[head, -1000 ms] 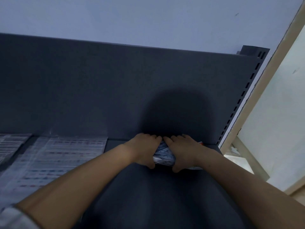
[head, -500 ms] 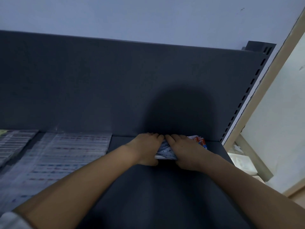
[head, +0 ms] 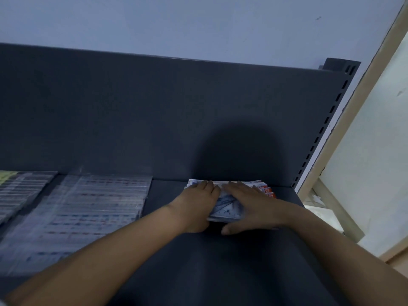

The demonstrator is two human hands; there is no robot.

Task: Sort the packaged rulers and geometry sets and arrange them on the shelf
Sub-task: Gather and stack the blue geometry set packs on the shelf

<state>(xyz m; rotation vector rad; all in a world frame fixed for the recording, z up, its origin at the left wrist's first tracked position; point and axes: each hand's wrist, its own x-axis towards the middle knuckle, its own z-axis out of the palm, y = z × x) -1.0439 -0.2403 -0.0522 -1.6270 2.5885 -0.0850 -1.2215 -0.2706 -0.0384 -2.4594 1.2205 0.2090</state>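
Observation:
A small stack of packaged geometry sets (head: 227,207), blue-white with red-orange corners at the right, lies on the dark grey shelf (head: 198,261) against its back panel. My left hand (head: 196,206) rests flat over the stack's left side. My right hand (head: 249,206) lies flat over its right side, thumb at the front edge. Most of the stack is hidden under both hands. Clear packs of rulers (head: 88,208) lie flat in a wide spread to the left. Another ruler pile (head: 19,191) sits at the far left edge.
The shelf's dark back panel (head: 154,118) rises behind the stack. A slotted upright post (head: 326,120) marks the shelf's right end. Beyond it stand a beige frame and a white panel (head: 371,151). Bare shelf surface lies between the rulers and the stack.
Both hands have flattened and spread over the geometry sets. The stack sits further back against the panel, with more of its red-orange corners showing at the right.

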